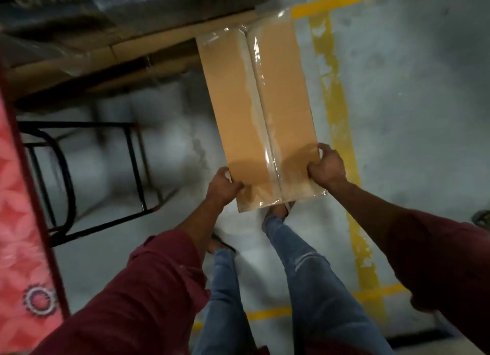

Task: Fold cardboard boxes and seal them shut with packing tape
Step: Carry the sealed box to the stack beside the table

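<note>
A long brown cardboard box (230, 102) is held out in front of me above the floor, its top flaps closed. Clear packing tape (261, 110) runs along the centre seam from the far end to the near end. My left hand (224, 188) grips the near left corner, thumb on top. My right hand (327, 165) grips the near right corner, fingers curled over the edge. No tape roll is in view.
A black metal frame (132, 153) stands on the grey floor at the left, beside a red patterned surface (18, 222). Stacked flat cardboard (87, 62) lies at the top left. Yellow floor lines (342, 131) run under the box's right. My legs (313, 275) are below.
</note>
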### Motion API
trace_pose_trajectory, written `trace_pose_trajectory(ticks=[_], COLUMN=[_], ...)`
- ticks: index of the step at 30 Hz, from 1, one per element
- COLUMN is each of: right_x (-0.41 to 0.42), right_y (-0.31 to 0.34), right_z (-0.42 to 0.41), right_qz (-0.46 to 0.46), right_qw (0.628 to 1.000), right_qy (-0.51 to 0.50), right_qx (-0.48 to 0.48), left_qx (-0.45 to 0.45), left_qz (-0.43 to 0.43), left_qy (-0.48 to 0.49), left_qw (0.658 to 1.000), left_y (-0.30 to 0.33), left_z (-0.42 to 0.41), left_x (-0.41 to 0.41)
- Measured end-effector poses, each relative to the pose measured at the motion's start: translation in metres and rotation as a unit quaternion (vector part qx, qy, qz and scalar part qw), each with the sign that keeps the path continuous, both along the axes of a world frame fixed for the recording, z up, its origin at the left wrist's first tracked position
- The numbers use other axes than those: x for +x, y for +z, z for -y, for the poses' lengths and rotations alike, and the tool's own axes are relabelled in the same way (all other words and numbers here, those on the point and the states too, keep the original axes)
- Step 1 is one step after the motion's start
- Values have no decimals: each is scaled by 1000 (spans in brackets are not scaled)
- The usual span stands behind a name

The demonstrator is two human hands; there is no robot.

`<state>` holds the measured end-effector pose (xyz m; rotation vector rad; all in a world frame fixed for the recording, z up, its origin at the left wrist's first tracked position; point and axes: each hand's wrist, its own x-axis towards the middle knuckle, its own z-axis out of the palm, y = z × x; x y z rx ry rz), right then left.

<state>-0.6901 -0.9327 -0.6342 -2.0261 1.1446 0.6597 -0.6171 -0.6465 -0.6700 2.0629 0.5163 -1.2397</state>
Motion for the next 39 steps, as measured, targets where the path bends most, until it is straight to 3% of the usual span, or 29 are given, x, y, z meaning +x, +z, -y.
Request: trace_pose_trajectory(ticks=[5, 9, 13, 17, 21, 29, 34, 39], right_x=[5, 23, 29, 45, 95, 315, 489, 594], right_y=[79, 166, 238, 297, 345, 422, 396, 365], right_z=[-41, -109, -205, -305, -361, -348, -296, -249], right_qz=[-23, 29, 108, 185, 234, 334, 274, 212], right_qw=[998, 991, 982, 960, 934, 896, 886, 876], right_qy=[34, 100, 97, 83, 185, 284, 365, 379], right_qx=[55, 87, 122, 192, 195, 72, -86, -211], left_qx=[-18, -107, -185, -215, -218, -224, -219, -227], left_qz=[-16, 53, 105, 179, 276, 365, 348, 298], left_qy=[-44, -7, 58, 118, 173, 206, 216, 210], left_qw=[999, 993, 975, 953, 920, 880, 886, 903], left_y=[97, 200, 295, 368, 428, 486, 473, 438], left_z=[-47, -96, -167, -252, -321, -367, -330, -273], left_x=[-4, 2, -5, 15, 57, 190, 332, 429])
